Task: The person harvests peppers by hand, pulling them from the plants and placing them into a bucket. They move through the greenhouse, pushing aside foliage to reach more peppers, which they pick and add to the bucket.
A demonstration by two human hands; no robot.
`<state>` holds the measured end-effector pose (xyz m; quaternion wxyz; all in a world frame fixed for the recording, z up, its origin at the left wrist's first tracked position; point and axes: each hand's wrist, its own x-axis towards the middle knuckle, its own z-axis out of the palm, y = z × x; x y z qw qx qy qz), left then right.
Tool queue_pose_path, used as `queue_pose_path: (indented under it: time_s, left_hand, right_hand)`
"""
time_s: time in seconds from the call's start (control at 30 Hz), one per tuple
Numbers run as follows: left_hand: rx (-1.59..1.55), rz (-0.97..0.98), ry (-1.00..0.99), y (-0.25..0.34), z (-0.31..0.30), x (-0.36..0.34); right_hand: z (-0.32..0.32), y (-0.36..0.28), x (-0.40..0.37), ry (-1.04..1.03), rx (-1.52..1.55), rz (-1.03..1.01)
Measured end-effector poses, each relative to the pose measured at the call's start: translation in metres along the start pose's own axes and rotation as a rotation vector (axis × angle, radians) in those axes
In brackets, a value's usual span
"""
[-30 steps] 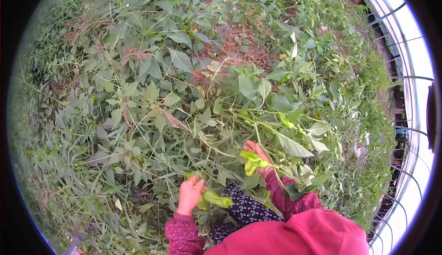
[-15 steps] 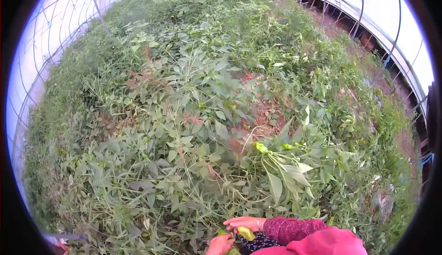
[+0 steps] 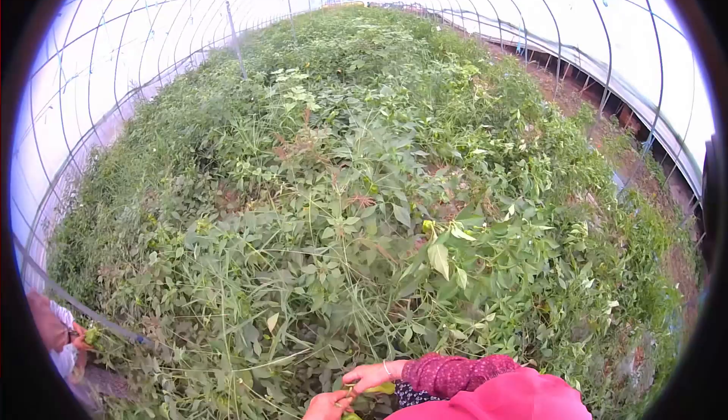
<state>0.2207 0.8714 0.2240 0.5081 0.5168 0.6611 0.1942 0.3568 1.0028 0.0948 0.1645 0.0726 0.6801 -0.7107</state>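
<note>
My right hand (image 3: 370,375), with a band at the wrist and a purple patterned sleeve (image 3: 447,373), reaches left at the bottom of the view. Its fingers curl over a yellow-green pepper (image 3: 381,388), which shows below the palm. My left hand (image 3: 327,405) comes up from the lower edge, closed, its fingertips meeting those of the right hand around a stem. Just beneath them, a second green pepper (image 3: 351,416) is partly cut off by the frame edge and appears held in the left hand. Bright pink cloth (image 3: 523,401) covers my arm and shoulder.
Dense leafy plants (image 3: 318,215) surround me, with a pale green pepper (image 3: 428,226) among leaves ahead. At far left another person's hand (image 3: 80,336) is near something green, behind a grey bar (image 3: 83,308). Metal hoops (image 3: 227,25) carry the plastic tunnel; a soil strip (image 3: 569,97) runs along the right.
The view has tilted upward, showing more of the tunnel. My hands have shifted left in the frame and drawn together at the stem. More of the person at far left now shows.
</note>
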Motion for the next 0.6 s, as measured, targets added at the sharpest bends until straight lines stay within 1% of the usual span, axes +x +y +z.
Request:
queue_pose_path:
  time_s: [0.03,0.07,0.13,0.17,0.2,0.23,0.27,0.33,0.37,0.4,0.43,0.47,0.5,0.53,0.57,0.6]
  left_hand:
    - [-0.089,-0.046,0.001,0.006,-0.005,-0.012]
    - [-0.137,0.04,0.045,0.002,-0.007,-0.023]
    - [-0.208,-0.027,0.038,-0.002,-0.015,-0.043]
    - [-0.245,-0.06,0.036,-0.002,-0.019,-0.053]
    - [-0.259,-0.042,0.042,-0.009,-0.022,-0.059]
    - [-0.316,-0.052,0.072,-0.013,-0.023,-0.066]
    - [-0.373,-0.062,0.102,-0.017,-0.023,-0.072]
    - [-0.527,-0.076,0.162,-0.024,-0.027,-0.08]
    - [-0.508,-0.058,0.234,-0.029,-0.029,-0.082]
    - [-0.49,-0.041,0.306,-0.034,-0.032,-0.083]
    - [-0.471,-0.021,0.38,-0.042,-0.035,-0.083]
    - [-0.583,-0.108,0.421,-0.058,-0.035,-0.08]
    - [-0.517,-0.103,0.475,-0.077,-0.034,-0.078]
    - [-0.449,-0.099,0.525,-0.099,-0.033,-0.075]
    - [-0.383,-0.092,0.571,-0.123,-0.032,-0.07]
    - [-0.387,-0.064,0.53,-0.151,-0.03,-0.067]
  right_hand:
    - [0.009,-0.012,0.002,-0.02,0.029,-0.011]
    - [0.018,-0.02,0.004,-0.04,0.063,-0.021]
    - [0.036,-0.027,0.013,-0.088,0.117,-0.066]
    - [0.045,-0.028,0.02,-0.085,0.036,-0.065]
    - [0.053,-0.028,0.029,-0.08,-0.046,-0.066]
    - [0.058,-0.03,0.035,-0.075,-0.13,-0.068]
    - [0.063,-0.039,0.039,-0.096,-0.085,-0.033]
    - [0.067,-0.049,0.046,-0.029,-0.118,0.004]
    - [0.069,-0.05,0.048,0.007,-0.13,0.023]
    - [0.065,-0.048,0.051,0.0,-0.102,0.011]
    - [0.06,-0.039,0.055,0.021,0.081,0.01]
    - [0.058,-0.024,0.058,0.041,0.262,0.009]
    - [0.055,-0.015,0.059,0.061,0.447,0.01]
    - [0.041,-0.02,0.052,0.0,0.54,0.131]
    - [0.033,-0.029,0.043,-0.015,0.581,0.091]
    - [0.025,-0.026,0.041,-0.09,0.652,0.01]
